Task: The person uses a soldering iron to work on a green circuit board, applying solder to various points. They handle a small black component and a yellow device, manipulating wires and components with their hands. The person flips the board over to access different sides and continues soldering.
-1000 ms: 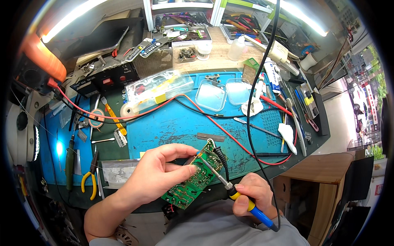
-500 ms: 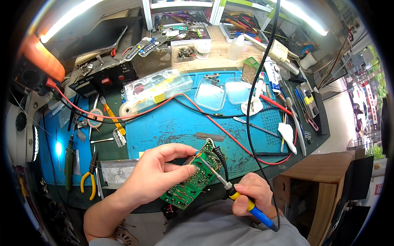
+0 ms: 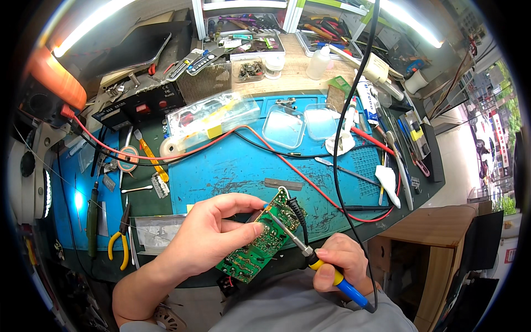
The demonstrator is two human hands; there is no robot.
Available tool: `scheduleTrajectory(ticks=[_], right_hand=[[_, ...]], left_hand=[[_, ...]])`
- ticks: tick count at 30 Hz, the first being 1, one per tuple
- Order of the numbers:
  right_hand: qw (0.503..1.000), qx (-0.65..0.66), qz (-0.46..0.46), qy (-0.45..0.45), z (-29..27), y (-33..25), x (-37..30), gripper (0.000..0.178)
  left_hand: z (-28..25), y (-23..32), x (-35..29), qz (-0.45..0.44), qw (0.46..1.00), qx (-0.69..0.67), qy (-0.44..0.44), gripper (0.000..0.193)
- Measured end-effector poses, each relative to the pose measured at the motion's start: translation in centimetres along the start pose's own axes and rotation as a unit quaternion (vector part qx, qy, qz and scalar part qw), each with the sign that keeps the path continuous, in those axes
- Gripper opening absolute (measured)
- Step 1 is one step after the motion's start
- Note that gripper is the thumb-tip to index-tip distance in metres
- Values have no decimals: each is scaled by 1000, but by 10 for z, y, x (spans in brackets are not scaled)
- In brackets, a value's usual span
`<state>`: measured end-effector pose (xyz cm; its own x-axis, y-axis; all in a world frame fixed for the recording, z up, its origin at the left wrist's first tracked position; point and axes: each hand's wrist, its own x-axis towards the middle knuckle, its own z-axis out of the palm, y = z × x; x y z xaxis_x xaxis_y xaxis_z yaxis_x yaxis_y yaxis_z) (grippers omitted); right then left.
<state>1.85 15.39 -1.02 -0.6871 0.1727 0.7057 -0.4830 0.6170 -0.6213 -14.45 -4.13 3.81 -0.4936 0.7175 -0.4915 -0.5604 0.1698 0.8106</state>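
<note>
A green circuit board [image 3: 251, 253] is held tilted over the front edge of the bench, its soldered side toward me. My left hand [image 3: 213, 232] grips it at the upper left, thumb on its face and fingers behind the edge. In my right hand [image 3: 342, 263] is a soldering iron [image 3: 344, 286] with a blue and yellow handle. Its metal tip reaches the upper part of the board, near a small blue-orange part beside my left fingertips; whether it touches, I cannot tell. A black cable [image 3: 297, 210] leaves the board's top right corner.
A blue work mat [image 3: 221, 182] covers the bench. Red and black test leads [image 3: 287, 163] cross it. Yellow-handled pliers [image 3: 119, 243] lie to the left, a clear plastic case [image 3: 213, 116] and clear lids [image 3: 283, 128] behind. The iron's black cord [image 3: 338, 188] hangs down at right.
</note>
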Motion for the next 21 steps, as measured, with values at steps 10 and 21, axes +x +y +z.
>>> scheduleTrajectory(ticks=[10,21], right_hand=[[1000,6,0,-13,-3,2,0,15],[1000,7,0,-8,-1,1,2,15]], left_hand=[[1,1,0,-8,1000,17,8,35],[2,1,-1,0,1000,3,7,33]])
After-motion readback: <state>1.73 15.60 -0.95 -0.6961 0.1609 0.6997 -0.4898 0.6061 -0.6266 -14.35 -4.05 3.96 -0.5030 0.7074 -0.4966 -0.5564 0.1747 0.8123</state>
